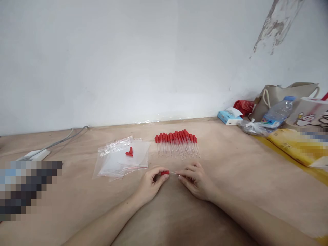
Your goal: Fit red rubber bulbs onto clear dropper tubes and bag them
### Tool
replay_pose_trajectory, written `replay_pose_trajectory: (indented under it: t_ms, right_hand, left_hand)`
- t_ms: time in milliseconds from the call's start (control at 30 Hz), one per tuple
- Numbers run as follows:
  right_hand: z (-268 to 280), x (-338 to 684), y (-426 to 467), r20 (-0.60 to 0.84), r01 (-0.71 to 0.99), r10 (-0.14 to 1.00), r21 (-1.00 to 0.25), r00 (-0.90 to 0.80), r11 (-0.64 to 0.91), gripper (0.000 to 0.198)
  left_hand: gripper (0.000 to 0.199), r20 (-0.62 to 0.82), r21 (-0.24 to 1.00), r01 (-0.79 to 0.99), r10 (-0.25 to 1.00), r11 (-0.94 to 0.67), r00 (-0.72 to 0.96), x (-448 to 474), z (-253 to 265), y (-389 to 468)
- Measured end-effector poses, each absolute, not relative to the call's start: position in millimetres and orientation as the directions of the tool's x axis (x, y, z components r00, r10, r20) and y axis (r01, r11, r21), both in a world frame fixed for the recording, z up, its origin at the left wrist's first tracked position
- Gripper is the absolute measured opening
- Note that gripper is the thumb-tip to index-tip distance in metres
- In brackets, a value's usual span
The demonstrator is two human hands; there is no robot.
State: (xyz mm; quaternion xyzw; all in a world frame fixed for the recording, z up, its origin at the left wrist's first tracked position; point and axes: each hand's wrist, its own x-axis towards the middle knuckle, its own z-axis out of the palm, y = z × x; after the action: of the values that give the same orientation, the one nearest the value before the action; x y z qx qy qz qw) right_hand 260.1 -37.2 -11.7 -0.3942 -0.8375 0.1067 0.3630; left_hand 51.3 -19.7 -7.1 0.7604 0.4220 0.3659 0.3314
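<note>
Between thumb and fingers, my left hand point(151, 181) pinches a red rubber dropper bulb point(165, 173). My right hand point(196, 180) pinches a thin clear dropper tube point(174, 173), whose left end meets the bulb; how deep it sits inside cannot be seen. Beyond my hands lies a row of droppers point(176, 141), red bulbs toward the wall and clear tips toward me. Left of the row, loose red bulbs point(129, 153) rest on clear zip bags point(110, 164) with white sheets.
At the right are a blue tissue pack point(230, 117), a plastic bottle point(279, 111), a grey-beige bag point(287, 94), a cup point(310, 112) and a yellow package point(294, 145). A white power strip point(38, 155) with a grey cable lies left. A white wall point(115, 68) stands behind.
</note>
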Motion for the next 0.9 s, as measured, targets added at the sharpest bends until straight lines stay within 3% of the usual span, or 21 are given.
replay_pose_trajectory:
  t_ms: [167,533,767,900]
  right_hand:
    - [-10.6,263.5,-35.2,0.475,0.578,0.725,-0.44,-0.5,0.687,0.025]
    - [-5.9,259.4,-38.3,0.454,0.684,0.71,-0.256,-0.539,0.683,0.024]
    - [-5.3,252.3,-40.7,0.429,0.659,0.717,-0.305,-0.549,0.687,0.024]
    - [-4.4,247.4,-40.3,0.425,0.646,0.749,-0.386,-0.509,0.658,0.024]
  left_hand:
    - [0.015,0.31,0.781,0.383,0.839,-0.493,0.448,49.5,-1.4,-23.7]
    - [0.022,0.279,0.696,0.475,0.813,-0.538,0.512,51.2,4.4,-30.8]
    - [0.018,0.311,0.7,0.438,0.793,-0.564,0.524,51.6,7.0,-32.6]
    - [0.014,0.296,0.789,0.388,0.848,-0.477,0.44,52.4,1.4,-27.7]
